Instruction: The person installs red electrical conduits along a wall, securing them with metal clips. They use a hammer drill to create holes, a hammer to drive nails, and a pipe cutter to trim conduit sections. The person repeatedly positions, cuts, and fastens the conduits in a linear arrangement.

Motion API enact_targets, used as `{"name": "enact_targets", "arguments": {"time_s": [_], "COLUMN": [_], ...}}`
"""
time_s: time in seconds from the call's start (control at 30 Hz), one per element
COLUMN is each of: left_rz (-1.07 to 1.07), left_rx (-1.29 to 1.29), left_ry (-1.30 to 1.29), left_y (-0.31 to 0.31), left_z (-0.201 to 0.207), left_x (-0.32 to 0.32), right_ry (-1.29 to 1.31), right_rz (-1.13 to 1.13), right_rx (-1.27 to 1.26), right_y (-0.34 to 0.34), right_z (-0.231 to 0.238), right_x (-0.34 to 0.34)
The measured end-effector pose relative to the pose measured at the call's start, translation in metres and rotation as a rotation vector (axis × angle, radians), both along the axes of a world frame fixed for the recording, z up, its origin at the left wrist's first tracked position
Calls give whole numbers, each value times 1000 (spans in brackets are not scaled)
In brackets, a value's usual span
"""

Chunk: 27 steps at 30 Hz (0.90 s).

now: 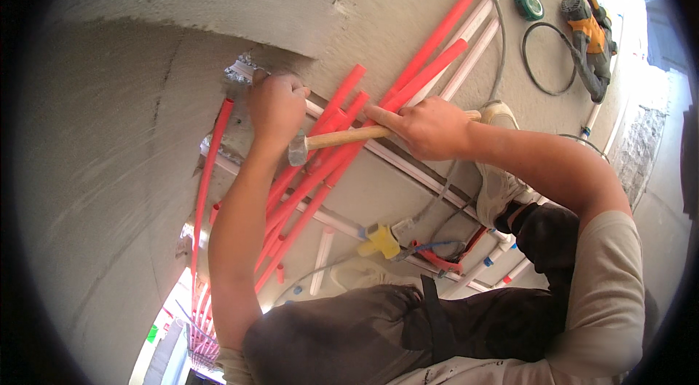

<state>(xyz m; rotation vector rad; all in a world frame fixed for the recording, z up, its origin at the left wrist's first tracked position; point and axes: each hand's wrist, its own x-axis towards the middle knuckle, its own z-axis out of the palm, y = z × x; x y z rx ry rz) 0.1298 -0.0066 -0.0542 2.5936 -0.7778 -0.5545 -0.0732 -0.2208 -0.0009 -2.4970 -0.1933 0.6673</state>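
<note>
The right hand's (435, 129) grip was closed around the handle of a hammer (342, 139), covering a stretch of the wood; its index finger reached left over the red pipes (429, 73), though contact was hard to judge. The hammer's metal head pointed left, beside the left forearm. The left hand (277, 112), farther left, was curled near the chipped wall (138, 130). Its fingertips were largely hidden, so I could not tell whether that grip held anything.
</note>
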Motion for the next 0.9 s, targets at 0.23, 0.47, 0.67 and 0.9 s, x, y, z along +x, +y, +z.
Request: {"name": "enact_targets", "arguments": {"time_s": [0.23, 0.47, 0.67, 0.9], "left_rz": [5, 22, 21, -64], "left_rx": [-37, -25, 65, 61], "left_ry": [-70, -40, 3, 62], "left_y": [-2, -5, -9, -6], "left_z": [-2, -2, -11, -10], "left_x": [-1, 1, 7, 20], "right_ry": [63, 135, 11, 3], "right_rz": [11, -4, -32, 10], "right_rx": [-13, -35, -23, -77], "right_y": [1, 2, 4, 2], "right_z": [10, 16, 8, 9], "right_x": [6, 10, 5, 11]}}
